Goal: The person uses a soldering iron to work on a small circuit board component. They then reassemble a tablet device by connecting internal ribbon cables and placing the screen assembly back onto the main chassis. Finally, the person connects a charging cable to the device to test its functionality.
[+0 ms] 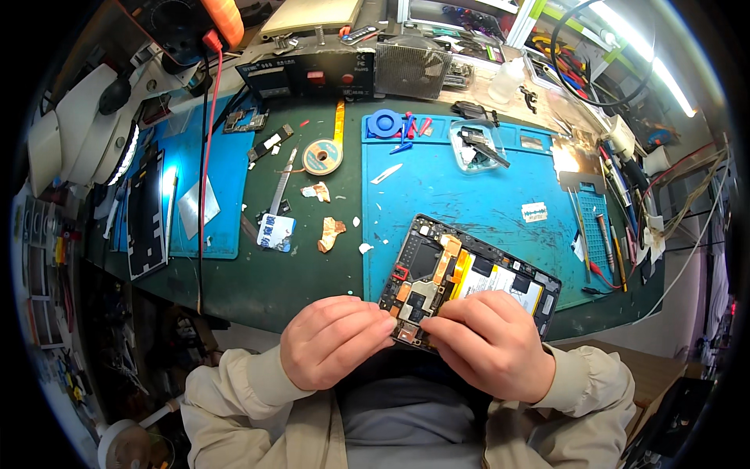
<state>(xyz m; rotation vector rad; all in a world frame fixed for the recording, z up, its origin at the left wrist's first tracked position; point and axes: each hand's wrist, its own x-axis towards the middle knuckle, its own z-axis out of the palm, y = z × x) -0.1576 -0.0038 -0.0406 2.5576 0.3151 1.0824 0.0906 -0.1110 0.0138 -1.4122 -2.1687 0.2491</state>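
An opened tablet [426, 262] lies at a slant across the near edge of the blue mat, its insides facing up. It shows a circuit board [418, 301], copper-coloured tape, an orange flat cable [462, 270] and a white-labelled battery [508, 288]. My left hand [336, 340] is closed, its fingertips at the tablet's near left corner. Closed too, my right hand [496, 340] rests over the tablet's near edge, with thumb and forefinger pinched at the board beside the battery. Whatever is between those right fingertips is too small to make out.
Copper foil scraps [331, 234], a tape reel [321, 157] and a craft knife [283, 184] lie left of the blue mat [461, 187]. On it are a clear plastic box [476, 148] and a razor blade [534, 212]. Tweezers [580, 234] and screwdrivers line the right. A red cable [207, 148] hangs at left.
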